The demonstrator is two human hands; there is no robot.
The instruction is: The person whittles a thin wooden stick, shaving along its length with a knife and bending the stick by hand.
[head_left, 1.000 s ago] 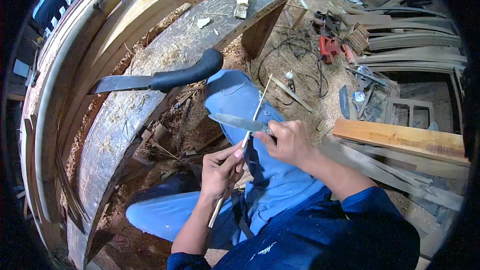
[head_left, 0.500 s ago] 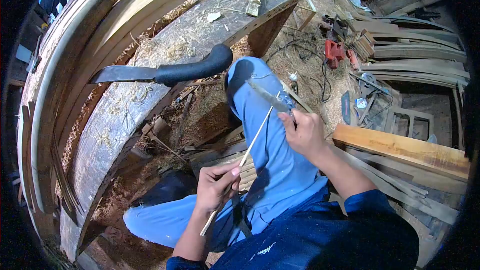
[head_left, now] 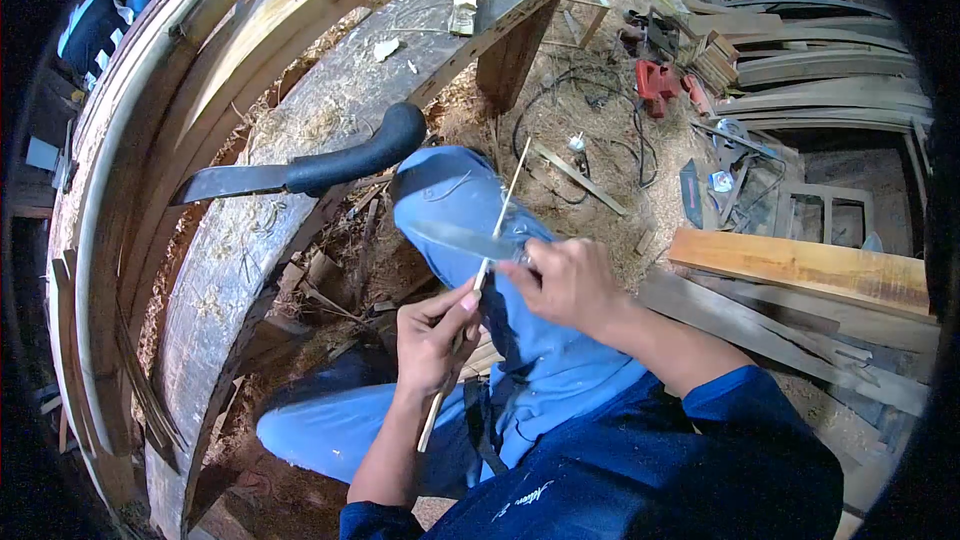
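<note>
My left hand [head_left: 433,340] is closed around a thin pale strip of wood [head_left: 513,188], which slants up and away over my raised knee. The strip's lower end sticks out below the hand. My right hand [head_left: 570,285] grips a knife [head_left: 458,239], its handle mostly hidden by the fingers. The blade, slightly blurred, lies across the strip just above my left fingers and points left. A larger knife with a curved black handle [head_left: 360,152] rests on the dark plank bench [head_left: 232,285], left of my knee.
Long curved timbers [head_left: 150,130] run along the left. Shavings cover the ground. On the right are a red power tool [head_left: 656,85], cables, stacked wood strips [head_left: 820,70] and a yellowish wood beam [head_left: 800,270]. A small stick [head_left: 580,180] lies beyond my knee.
The knife has moved down along the strip, closer to my left hand. The strip is tilted more steeply, and the whole view has shifted slightly.
</note>
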